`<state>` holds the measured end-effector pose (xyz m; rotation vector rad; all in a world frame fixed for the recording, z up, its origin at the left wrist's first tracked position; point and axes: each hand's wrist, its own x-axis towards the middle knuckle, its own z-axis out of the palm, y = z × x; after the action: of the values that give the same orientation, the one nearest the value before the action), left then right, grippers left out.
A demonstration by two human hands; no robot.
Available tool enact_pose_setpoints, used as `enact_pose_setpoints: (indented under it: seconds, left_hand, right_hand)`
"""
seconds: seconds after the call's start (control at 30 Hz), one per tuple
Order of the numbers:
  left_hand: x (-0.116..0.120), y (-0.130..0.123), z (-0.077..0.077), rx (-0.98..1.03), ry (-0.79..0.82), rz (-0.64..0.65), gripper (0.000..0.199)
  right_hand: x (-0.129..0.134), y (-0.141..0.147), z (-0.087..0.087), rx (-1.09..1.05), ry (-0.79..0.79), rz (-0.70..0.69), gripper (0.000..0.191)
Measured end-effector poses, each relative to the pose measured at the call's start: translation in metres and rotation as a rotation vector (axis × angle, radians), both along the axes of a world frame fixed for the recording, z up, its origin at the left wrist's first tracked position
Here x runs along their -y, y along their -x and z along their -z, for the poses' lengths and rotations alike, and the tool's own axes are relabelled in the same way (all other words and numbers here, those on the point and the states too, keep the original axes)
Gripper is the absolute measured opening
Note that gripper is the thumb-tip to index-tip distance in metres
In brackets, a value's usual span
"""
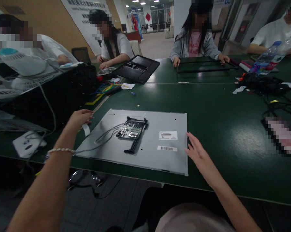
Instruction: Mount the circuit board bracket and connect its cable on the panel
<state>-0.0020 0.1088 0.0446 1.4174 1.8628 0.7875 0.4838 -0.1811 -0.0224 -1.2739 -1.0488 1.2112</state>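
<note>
A flat grey display panel lies back side up before me. A green circuit board sits on it in a black plastic bracket, with thin grey cables running off to the left. Two white labels, one a printed label, the other a barcode sticker, are stuck on its right part. My right hand is open, fingertips at the panel's right edge. By the left edge, my left hand has its fingers loosely bent and apart; a white strip shows just below it.
A dark box-like object stands at left, with a white fan behind it. Across the green table, people handle a black casing and a black frame. Bottles, black cables and a phone-like object lie at right.
</note>
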Motion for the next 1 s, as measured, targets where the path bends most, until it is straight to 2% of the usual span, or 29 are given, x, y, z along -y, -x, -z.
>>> enact_pose_setpoints:
  seconds: [0.13, 0.3, 0.57, 0.87, 1.0]
  left_hand:
    - [0.002, -0.010, 0.007, -0.036, 0.113, -0.059, 0.026]
    - [0.011, -0.019, 0.011, 0.000, 0.205, -0.064, 0.025]
    - [0.020, -0.017, 0.004, 0.055, 0.237, -0.079, 0.020]
    - [0.018, -0.010, 0.015, 0.174, 0.221, -0.119, 0.014]
    - [0.018, -0.004, 0.018, 0.226, 0.177, -0.068, 0.012]
  right_hand:
    - [-0.008, -0.004, -0.010, -0.395, 0.085, 0.074, 0.063]
    - [-0.012, -0.005, -0.009, -0.600, 0.124, 0.114, 0.069]
    - [-0.013, -0.006, -0.005, -0.667, 0.150, 0.146, 0.076]
    - [-0.010, -0.003, -0.002, -0.629, 0.096, 0.126, 0.076]
    - [-0.010, -0.004, 0.000, -0.537, 0.071, 0.102, 0.076]
